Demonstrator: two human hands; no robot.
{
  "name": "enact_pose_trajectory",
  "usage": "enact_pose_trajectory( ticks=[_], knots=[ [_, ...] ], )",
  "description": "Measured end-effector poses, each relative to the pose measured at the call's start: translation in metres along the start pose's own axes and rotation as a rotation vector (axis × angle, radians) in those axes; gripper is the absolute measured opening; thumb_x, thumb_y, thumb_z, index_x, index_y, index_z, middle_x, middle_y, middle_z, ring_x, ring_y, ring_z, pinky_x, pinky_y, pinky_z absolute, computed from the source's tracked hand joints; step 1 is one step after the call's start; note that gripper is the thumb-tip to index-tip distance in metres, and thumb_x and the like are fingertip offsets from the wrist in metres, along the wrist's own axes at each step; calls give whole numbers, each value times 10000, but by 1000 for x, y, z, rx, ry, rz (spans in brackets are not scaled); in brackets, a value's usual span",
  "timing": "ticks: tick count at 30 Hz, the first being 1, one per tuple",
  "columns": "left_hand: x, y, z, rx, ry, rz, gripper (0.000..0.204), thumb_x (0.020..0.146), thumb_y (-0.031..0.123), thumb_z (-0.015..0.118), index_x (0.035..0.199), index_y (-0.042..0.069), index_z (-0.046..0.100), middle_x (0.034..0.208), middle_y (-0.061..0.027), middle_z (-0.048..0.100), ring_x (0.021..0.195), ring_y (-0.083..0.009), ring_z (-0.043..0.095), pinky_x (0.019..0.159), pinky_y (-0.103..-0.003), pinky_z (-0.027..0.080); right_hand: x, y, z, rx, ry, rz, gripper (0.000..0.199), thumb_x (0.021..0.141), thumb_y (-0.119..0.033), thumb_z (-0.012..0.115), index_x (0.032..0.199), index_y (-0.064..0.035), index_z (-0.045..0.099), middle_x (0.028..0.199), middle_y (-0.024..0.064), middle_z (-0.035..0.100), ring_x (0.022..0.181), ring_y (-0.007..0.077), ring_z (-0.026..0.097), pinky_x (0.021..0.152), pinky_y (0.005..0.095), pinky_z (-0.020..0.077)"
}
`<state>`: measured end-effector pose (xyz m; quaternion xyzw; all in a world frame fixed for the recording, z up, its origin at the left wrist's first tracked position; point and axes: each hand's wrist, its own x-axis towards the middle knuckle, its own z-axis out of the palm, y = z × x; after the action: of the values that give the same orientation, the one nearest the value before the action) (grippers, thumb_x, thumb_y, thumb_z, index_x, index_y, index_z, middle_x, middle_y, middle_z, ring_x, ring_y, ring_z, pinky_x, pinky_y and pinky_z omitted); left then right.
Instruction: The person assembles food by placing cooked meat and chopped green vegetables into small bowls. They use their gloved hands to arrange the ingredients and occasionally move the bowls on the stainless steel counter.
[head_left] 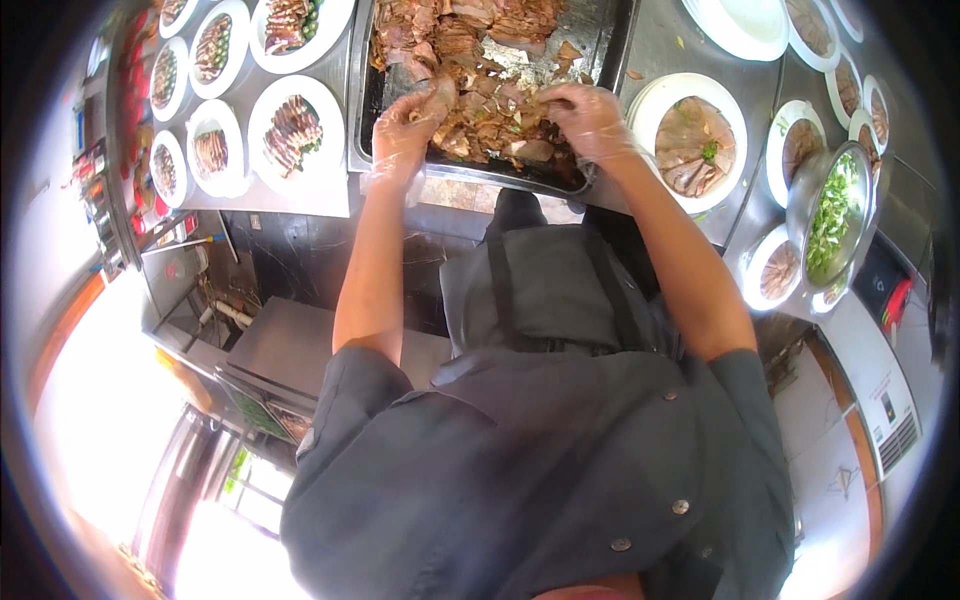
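Note:
A dark metal tray (575, 180) in front of me holds a heap of sliced cooked meat (490, 122). Over its near left part, my left hand (402, 132), in a clear plastic glove, is closed with a slice of meat (437, 100) between its fingers. My right hand (588, 118), gloved the same way, reaches over the right side of the heap. Its thumb and fingertips are pinched together low over the meat; what they hold, if anything, is too small to make out. A crumpled pale patch (512, 60) shows among the slices.
Several white plates (258, 150) of meat over greens stand at the left. Close on the right is a stack of white plates (645, 115) topped with sliced meat and a green sprig. Farther right are more plates and a metal bowl (800, 195) of chopped greens (835, 215).

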<state>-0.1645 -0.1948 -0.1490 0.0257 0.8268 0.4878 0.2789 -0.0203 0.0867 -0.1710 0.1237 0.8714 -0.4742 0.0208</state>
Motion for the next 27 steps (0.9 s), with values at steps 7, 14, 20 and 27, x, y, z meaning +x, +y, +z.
enact_pose_trajectory(
  ticks=[7,14,20,27],
  knots=[
    [-4,24,-10,-321,-165,-211,345,1028,300,792,1236,26,781,1099,-16,773,1006,-120,664,888,-284,532,-15,-57,-16,555,21,518,358,992,-146,834,1306,10,760,1160,111,806,995,193,765,912,313,606],
    [-11,59,9,-395,-186,-220,301,1052,291,755,1212,38,792,1196,-36,754,1020,-79,662,868,-271,553,-18,-94,-8,834,134,473,383,976,-86,846,1323,30,732,1165,146,797,999,170,762,861,295,626],
    [-12,55,18,373,196,701,205,1007,198,780,1109,26,825,1525,-226,619,1377,-375,625,1157,-461,501,-27,-110,-11,417,376,233,242,959,-59,828,1201,-56,815,1137,73,807,996,143,763,852,279,623],
    [-26,67,65,-41,2,456,345,1045,146,739,1337,0,628,1353,-176,656,1092,-217,696,917,-363,566,-32,-90,-16,36,598,-105,172,948,-51,807,1114,-82,833,1125,117,818,1017,261,794,879,358,630]
  ],
)
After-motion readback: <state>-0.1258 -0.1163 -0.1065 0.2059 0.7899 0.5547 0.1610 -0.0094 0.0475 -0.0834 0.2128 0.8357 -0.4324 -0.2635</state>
